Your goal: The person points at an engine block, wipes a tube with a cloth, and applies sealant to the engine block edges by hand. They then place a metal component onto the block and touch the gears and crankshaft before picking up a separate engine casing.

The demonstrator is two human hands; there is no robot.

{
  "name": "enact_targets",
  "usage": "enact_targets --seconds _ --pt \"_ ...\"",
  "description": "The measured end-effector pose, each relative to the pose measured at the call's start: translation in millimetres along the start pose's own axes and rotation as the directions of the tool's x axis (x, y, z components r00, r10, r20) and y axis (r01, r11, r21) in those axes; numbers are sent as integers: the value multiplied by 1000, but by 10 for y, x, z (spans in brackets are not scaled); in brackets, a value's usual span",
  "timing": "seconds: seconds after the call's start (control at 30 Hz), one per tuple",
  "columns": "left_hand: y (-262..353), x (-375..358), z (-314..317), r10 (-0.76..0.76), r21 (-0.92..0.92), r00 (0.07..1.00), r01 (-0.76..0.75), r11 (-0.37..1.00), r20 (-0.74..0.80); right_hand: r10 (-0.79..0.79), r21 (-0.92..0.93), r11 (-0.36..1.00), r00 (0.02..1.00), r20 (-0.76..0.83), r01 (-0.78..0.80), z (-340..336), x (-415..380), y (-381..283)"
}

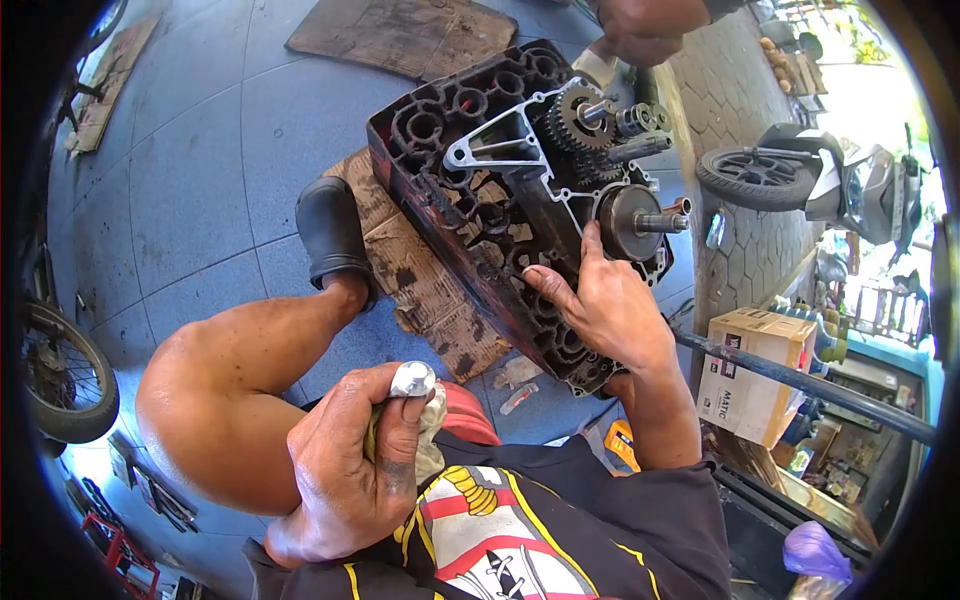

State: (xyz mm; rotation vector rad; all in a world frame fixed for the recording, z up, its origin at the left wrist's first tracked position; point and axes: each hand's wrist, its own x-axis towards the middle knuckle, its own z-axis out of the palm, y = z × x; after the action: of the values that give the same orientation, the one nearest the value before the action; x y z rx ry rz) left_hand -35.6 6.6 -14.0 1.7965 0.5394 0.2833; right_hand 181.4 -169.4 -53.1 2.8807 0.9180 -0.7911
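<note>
My left hand [355, 455] is closed around a crumpled pale tube [428, 440]; a shiny silver end shows above the thumb and forefinger. My right hand [618, 305] has its index finger stretched onto the rim of an engine crankcase half [520, 170], just beside the round crankshaft [632, 222]. Its thumb stands apart, over the crate edge, and no object shows in it. Gears [580, 118] on shafts sit in the far part of the crankcase. The case rests on a dark, grimy plastic crate [430, 185].
Another person's hand [650, 28] holds something pale at the crate's far end. Cardboard [420, 275] lies under the crate on blue tiles. A small tube [519, 399] lies nearby. To the right are a metal bar [800, 385], a cardboard box [750, 375] and a parked motorcycle [840, 180].
</note>
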Motion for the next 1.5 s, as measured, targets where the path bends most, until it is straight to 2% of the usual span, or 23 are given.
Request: enact_targets --seconds 0.2,0.3,0.47,0.53,0.67,0.83,0.87,0.97,1.0,1.07,1.1,1.2,1.23,1.3,1.37,1.43,1.5 --pt "31 1 60 -9 39 1000 9 999 -2 73 119 990 997 -35 -69 -43 50 -74" --pt "7 -5 90 -21 46 1000 22 999 -11 77 82 994 997 -29 -75 39 17 -46" --pt "32 10 150 -34 39 999 34 999 -2 65 144 988 993 -93 -52 72 -87 12" --pt "36 20 170 -26 63 1000 26 998 -2 96 131 987 995 -26 -92 91 -97 -4" --pt "39 33 232 -14 80 1000 14 997 -4 123 169 979 992 -30 -117 41 -182 -1" --pt "33 44 330 -29 51 999 29 998 12 76 272 962 987 -143 -34 162 -371 17" --pt "40 53 344 -23 58 1000 22 998 12 13 378 924 983 -185 59 197 -482 -1" --pt "69 75 422 -42 94 995 33 995 92 -131 661 645 907 -399 384 311 -781 -105" --pt "74 78 462 -43 82 991 32 996 128 -128 665 639 906 -403 386 351 -837 -128" --pt "86 92 559 -8 94 984 -9 995 178 -82 738 477 860 -504 477 424 -926 -171" --pt "85 109 596 -5 106 983 -14 994 182 -75 742 468 858 -508 480 445 -946 -185" --pt "56 131 673 128 176 948 -184 967 291 77 794 305 817 -571 527 544 -977 -252" --pt "45 115 696 120 198 950 -182 963 288 74 798 283 817 -572 532 569 -1004 -262" --pt "47 90 748 146 103 938 -187 977 316 112 826 251 832 -543 505 602 -1053 -228" --pt "66 68 781 160 103 932 -203 974 325 142 837 207 831 -538 506 620 -1078 -225" --pt "60 59 808 205 83 922 -245 966 330 140 793 278 794 -592 542 598 -1098 -199" --pt "40 39 814 207 86 925 -246 966 318 142 791 291 793 -592 539 608 -1123 -181"
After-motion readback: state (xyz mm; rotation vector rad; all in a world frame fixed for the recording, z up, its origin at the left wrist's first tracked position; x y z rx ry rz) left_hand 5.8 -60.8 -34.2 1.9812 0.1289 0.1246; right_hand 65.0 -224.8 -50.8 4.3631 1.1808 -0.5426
